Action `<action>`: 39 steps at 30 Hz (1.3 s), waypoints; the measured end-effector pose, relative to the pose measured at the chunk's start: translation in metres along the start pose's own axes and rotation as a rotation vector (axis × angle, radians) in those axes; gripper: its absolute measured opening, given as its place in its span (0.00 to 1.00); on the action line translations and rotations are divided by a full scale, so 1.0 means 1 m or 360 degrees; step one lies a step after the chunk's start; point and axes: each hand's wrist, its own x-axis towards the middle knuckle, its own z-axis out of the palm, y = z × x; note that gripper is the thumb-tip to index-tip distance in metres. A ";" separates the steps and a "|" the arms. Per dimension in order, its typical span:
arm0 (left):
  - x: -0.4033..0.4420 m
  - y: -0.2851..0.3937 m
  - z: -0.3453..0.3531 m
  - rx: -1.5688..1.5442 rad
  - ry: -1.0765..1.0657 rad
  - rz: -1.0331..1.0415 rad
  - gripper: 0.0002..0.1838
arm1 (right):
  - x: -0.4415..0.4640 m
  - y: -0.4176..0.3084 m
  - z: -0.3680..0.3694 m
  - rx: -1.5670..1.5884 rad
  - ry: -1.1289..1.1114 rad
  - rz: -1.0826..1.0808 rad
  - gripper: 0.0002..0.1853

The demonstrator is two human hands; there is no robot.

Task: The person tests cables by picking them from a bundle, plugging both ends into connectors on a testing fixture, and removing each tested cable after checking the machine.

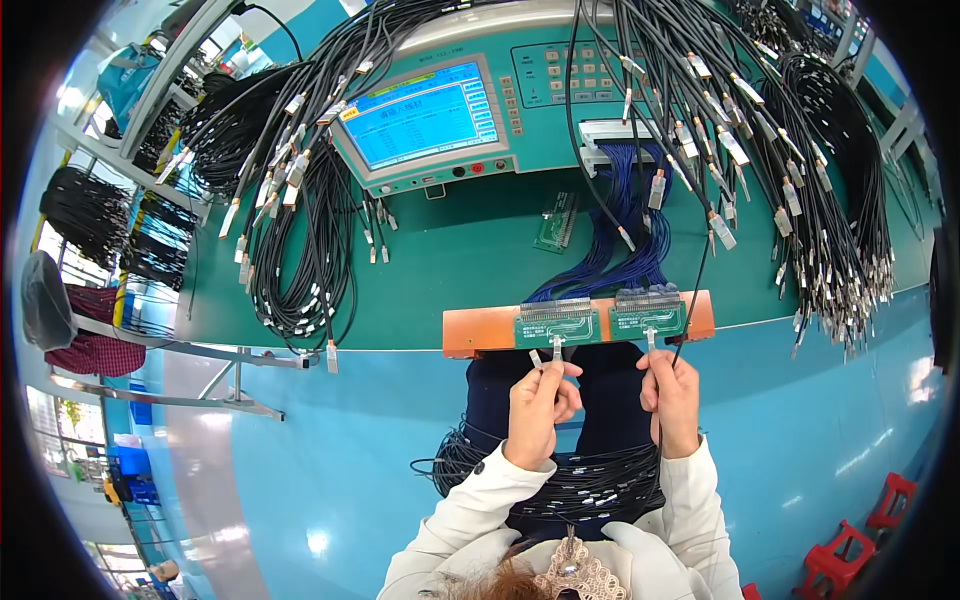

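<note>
My left hand [541,408] pinches a silver cable connector [557,350] at the lower edge of the left green circuit board [556,325]. A second connector [536,359] pokes out beside those fingers. In my right hand [672,395] is another cable connector [651,341], held at the lower edge of the right circuit board [648,320]; a black cable runs by this hand. Whether the connectors are fully seated cannot be made out. Both boards are mounted on an orange block [480,327] at the table's front edge. Dark blue wires [610,235] join them to the tester.
A teal cable tester [540,70] with a lit screen [415,120] stands on the green table [420,260]. Black cable bundles hang at left [300,270] and right [850,220]. A small loose board [556,222] lies behind. More cables [590,480] rest across my lap. Red stools [838,560] stand at lower right.
</note>
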 end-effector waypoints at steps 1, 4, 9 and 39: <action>0.000 0.000 0.000 0.0007 0.0009 0.0013 0.14 | 0.000 0.000 0.000 -0.0011 0.0004 -0.0004 0.12; 0.002 0.000 0.003 0.0007 0.0016 0.0040 0.14 | -0.001 -0.002 0.002 0.0018 0.0026 -0.0008 0.12; 0.005 -0.001 0.007 0.0113 0.0066 0.0144 0.12 | 0.004 -0.003 0.002 0.0024 -0.0035 -0.0051 0.12; -0.087 0.084 -0.108 0.0287 0.0312 0.0480 0.20 | -0.070 -0.045 -0.108 -0.0186 0.0387 -0.0665 0.13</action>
